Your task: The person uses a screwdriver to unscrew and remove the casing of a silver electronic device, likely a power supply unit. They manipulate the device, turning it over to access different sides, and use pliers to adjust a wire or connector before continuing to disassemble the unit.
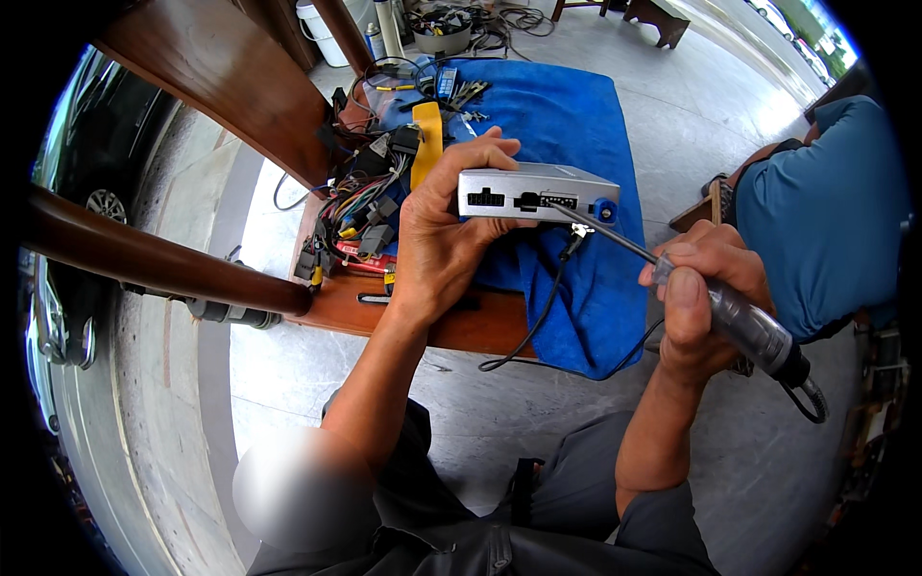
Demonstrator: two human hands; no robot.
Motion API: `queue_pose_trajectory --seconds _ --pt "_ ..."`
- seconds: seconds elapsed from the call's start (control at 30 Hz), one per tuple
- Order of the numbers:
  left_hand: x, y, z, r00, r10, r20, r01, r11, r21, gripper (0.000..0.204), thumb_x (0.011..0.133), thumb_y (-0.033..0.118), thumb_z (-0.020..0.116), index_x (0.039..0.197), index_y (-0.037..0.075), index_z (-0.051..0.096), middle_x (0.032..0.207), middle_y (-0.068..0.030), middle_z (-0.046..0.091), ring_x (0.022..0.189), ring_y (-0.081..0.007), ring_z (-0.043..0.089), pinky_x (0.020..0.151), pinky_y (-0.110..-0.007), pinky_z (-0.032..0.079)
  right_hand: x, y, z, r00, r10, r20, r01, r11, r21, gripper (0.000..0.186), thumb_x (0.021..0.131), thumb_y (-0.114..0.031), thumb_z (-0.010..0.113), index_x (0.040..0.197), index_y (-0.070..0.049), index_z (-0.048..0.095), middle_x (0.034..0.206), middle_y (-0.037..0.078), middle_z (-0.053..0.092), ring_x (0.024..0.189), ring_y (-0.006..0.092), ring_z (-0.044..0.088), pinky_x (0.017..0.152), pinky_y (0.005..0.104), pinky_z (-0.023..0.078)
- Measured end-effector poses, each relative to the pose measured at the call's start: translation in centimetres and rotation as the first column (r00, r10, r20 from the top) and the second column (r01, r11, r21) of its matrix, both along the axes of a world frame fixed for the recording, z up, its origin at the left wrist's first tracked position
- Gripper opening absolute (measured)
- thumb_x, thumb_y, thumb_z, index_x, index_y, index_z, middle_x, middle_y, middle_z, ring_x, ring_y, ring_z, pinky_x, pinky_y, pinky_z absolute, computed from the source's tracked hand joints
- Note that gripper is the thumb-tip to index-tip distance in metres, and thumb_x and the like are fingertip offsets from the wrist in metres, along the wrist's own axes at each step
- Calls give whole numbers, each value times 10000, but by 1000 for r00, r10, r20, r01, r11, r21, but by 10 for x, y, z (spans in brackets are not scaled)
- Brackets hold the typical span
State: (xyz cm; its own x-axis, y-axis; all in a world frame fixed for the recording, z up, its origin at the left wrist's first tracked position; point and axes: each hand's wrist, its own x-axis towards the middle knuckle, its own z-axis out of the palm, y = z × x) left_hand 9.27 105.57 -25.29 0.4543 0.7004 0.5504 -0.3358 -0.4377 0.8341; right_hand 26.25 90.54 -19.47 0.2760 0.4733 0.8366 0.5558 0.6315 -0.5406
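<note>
My left hand [447, 216] grips a silver electronic module [533, 180] by its left end, thumb and fingers on opposite faces. Its socket side faces me, with black and white connector openings and a blue round connector [604, 210] at the right. In my right hand [706, 293] is a test light [749, 326] with a translucent dark handle and a cord at its rear. Its long metal probe [615, 235] slants up to the white socket; whether the tip touches a pin is too small to tell. A metal clip [579, 232] on a black cable shows just below the module.
Beyond my hands, a blue cloth [567, 106] covers much of a wooden bench [471, 322]. Tangled wire harnesses [370, 202] and a yellow strip [426, 144] lie on its left side. A wooden rail [163, 254] crosses at left. Someone in blue [816, 211] sits at right.
</note>
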Motion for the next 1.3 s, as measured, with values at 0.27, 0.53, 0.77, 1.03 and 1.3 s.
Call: queue_pose_trajectory --seconds 0.27,0.53,0.77,1.03,1.3 --pt "0 -1 0 1000 13 0 -13 1000 -16 496 711 76 894 1159 42 684 1295 -149 670 1378 -308 529 1174 -457 405 -2 -3 1 999 -20 -51 19 1000 -18 184 790 -50 688 959 21 674 740 126 674 582 145 596 559 267 495" --pt "-2 1 -4 1000 16 -24 -15 999 36 520 716 74 891 1185 60 667 1322 -151 651 1390 -298 517 1158 -431 418 3 -4 -2 996 19 -89 -16 999 29 330 890 -190 692 1109 50 631 711 108 629 561 123 595 544 267 515" --pt "-2 2 -6 1000 14 3 -14 998 57 520 725 67 885 1194 50 663 1320 -144 649 1382 -299 523 1156 -429 419 -6 10 -7 992 -123 13 124 986 -110 289 942 -118 740 1195 -20 641 1087 205 747 926 216 740 832 324 596" --pt "1 0 -2 998 57 7 -58 995 76 492 714 56 891 1158 32 680 1249 -120 679 1330 -268 564 1137 -420 429 -7 23 -11 951 -133 278 216 930 -297 591 692 -67 899 1244 -87 688 1223 117 729 1148 275 676 972 388 561" --pt "-2 4 -3 999 41 16 -44 980 193 476 768 100 859 1195 30 660 1353 -158 630 1365 -288 535 1144 -422 402 1 32 -30 973 -101 208 148 963 -226 587 709 -4 868 1259 -106 688 1257 112 723 1187 278 672 993 414 562"
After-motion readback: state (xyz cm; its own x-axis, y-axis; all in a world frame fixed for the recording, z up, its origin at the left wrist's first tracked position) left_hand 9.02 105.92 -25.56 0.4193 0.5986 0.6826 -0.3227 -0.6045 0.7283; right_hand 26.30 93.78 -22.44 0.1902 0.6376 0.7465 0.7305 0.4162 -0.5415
